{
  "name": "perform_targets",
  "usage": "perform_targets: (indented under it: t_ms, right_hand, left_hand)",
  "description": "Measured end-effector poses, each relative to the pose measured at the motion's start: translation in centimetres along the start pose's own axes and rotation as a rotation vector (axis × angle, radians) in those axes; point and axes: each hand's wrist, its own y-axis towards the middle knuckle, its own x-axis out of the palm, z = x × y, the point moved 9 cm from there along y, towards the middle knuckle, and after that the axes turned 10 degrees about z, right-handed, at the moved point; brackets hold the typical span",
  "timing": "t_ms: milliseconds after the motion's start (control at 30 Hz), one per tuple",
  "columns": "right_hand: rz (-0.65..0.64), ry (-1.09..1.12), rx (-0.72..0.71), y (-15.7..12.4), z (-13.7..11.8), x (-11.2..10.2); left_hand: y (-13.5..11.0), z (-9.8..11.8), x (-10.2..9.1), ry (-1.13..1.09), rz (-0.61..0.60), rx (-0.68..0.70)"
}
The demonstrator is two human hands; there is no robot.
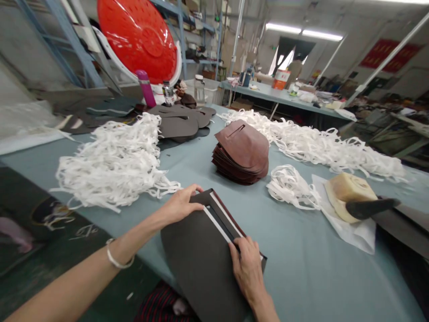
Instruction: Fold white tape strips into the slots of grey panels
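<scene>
A dark grey, leather-like panel [197, 250] with a rounded side lies at the near table edge, partly overhanging it. White strips [217, 225] run along both sides of a long slot in it, and a brown edge shows beyond. My left hand [181, 205] pinches the panel's far corner, thumb on top near the slot's end. Lower down, my right hand [248, 266] has its fingers bent and pressed on the panel around the strips, covering part of the slot. Ahead stands a stack of brown slotted leather pieces [244, 147].
White strips lie in a heap [114, 161] at left, a long pile [321, 138] behind and a small bundle [290, 185] at right. A cream block [351, 190] with a black piece rests on white paper [363, 237]. Grey pieces [177, 123] and a purple bottle [145, 89] are farther back.
</scene>
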Motion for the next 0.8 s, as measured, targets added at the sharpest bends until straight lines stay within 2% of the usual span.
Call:
perform_targets:
  t_ms: [100, 267, 433, 567, 667, 800]
  right_hand:
    - [0.029, -0.104, -0.025, -0.3, 0.0, 0.3]
    - [0.055, -0.291, 0.007, 1.4, -0.7, 2.5]
    - [0.012, -0.279, 0.017, 5.3, -3.2, 6.6]
    - [0.010, -0.270, -0.047, 6.8, -5.6, 8.5]
    - [0.029, -0.342, -0.111, 6.0, -6.5, 8.4]
    - [0.022, -0.394, -0.187, 2.4, -5.2, 5.9]
  left_hand:
    - [-0.3, -1.6, 0.1, 0.147, 0.127, 0.105]
    - [-3.7, -3.2, 3.5, 0.148, 0.140, 0.196]
    - [-4.7, -2.6, 3.6, 0.182, 0.193, 0.220]
    - [-4.9, -0.8, 4.6, 0.266, 0.128, 0.393]
    - [-5.3, 0.2, 5.8, 0.303, 0.034, 0.506]
    - [-5.5, 0.5, 5.8, 0.337, 0.046, 0.521]
